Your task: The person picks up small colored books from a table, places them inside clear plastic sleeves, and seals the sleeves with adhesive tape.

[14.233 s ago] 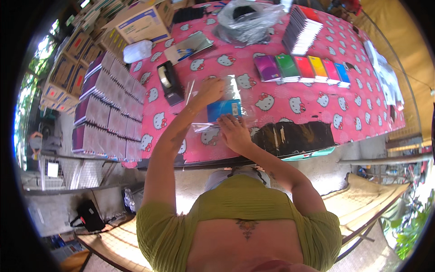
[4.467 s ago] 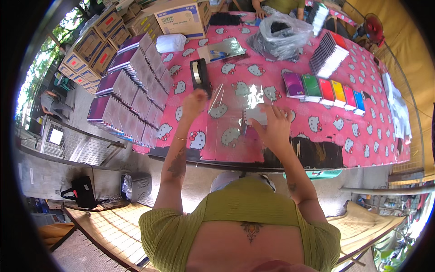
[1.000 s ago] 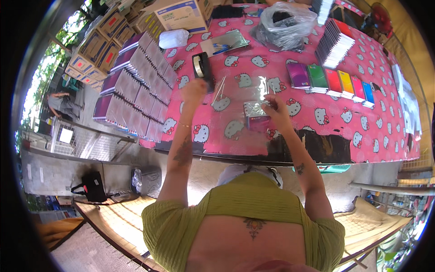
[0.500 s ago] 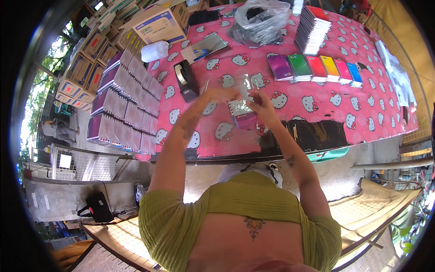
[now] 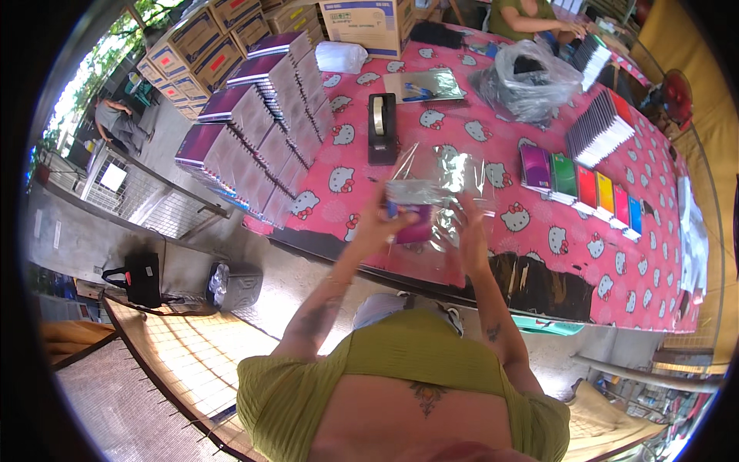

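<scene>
My left hand (image 5: pixel 379 229) is closed on a small purple notebook (image 5: pixel 416 228), thumb across its cover. A shiny clear plastic sheet or sleeve (image 5: pixel 454 171) spreads over the table just beyond and right of the notebook. Against the sheet's right side rests my right hand (image 5: pixel 473 240), its fingers stretched out and slightly blurred. Whether the notebook lies inside the plastic or on top of it, I cannot tell. Beyond my left hand stands a black tape dispenser (image 5: pixel 381 138).
Tall stacks of spiral notebooks (image 5: pixel 254 127) fill the table's left. On the right lie a row of colourful notebooks (image 5: pixel 583 189) and a notebook stack (image 5: pixel 599 131). Farther back are a plastic bag (image 5: pixel 531 85), a carton (image 5: pixel 366 27) and another person's hands (image 5: pixel 568 32).
The view has shifted left and shows more of the far side. My left hand has come back toward me and grips the notebook; my right hand's fingers have straightened beside the plastic.
</scene>
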The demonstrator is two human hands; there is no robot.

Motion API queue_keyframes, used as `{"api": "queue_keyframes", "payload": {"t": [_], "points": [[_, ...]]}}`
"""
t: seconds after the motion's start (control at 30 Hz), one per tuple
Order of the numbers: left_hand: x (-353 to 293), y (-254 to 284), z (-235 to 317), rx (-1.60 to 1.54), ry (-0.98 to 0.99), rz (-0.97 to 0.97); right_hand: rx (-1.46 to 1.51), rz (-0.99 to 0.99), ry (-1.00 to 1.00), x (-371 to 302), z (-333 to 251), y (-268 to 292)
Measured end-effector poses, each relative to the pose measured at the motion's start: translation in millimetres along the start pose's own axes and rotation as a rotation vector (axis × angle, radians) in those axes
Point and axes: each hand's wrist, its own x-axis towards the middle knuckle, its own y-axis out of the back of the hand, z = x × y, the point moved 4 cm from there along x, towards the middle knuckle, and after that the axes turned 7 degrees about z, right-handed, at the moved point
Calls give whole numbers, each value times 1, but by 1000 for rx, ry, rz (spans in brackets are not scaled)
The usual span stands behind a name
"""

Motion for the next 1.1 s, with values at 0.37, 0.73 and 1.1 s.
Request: {"api": "queue_keyframes", "payload": {"t": [0.37, 0.73, 1.1], "points": [[11, 124, -65, 1718, -396, 264, -212, 300, -167, -44, 33, 62], [68, -8, -36, 1088, -343, 187, -1025, 656, 323, -27, -116, 284], [-8, -489, -23, 756, -661, -720, -1851, 831, 267, 51, -253, 569]]}}
